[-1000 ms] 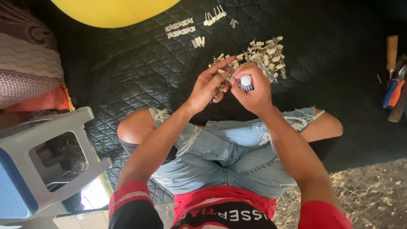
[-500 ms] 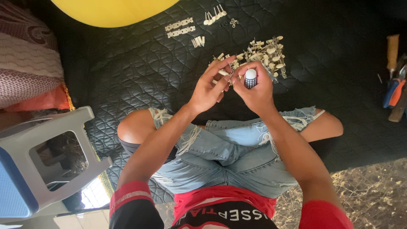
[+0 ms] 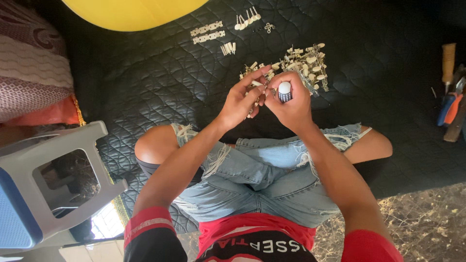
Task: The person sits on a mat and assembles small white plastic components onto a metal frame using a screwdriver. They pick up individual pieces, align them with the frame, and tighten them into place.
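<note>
Two hands met over the lap of a person who sat cross-legged on a black quilted mat [image 3: 145, 82]. The right hand [image 3: 291, 104] was closed around a screwdriver [image 3: 284, 91], its grip wrapped tight on the handle so that only the rounded white end and a dark ribbed band showed above the fingers. The left hand [image 3: 242, 99] was just beside it, fingertips touching the right hand's, and its grip was pinched on a small pale part [image 3: 256, 84]; what sort of part it was could not be told, since the fingers hid most of it. The screwdriver's shaft seemed to point toward that pinch, though the hands covered it.

Just beyond the two grips lay a heap of small cream-coloured parts [image 3: 303, 63], close to the knuckles. Farther out from the grips were two flat perforated strips [image 3: 208, 32] side by side, a short row of pegs [image 3: 228, 48], and a fan of small white pieces [image 3: 246, 19]. A yellow rounded object [image 3: 131, 12] lay beyond those. Well off to the right of the grips lay several hand tools [image 3: 451, 97] with wooden, blue and orange handles. To the left stood a grey plastic stool [image 3: 63, 160].
</note>
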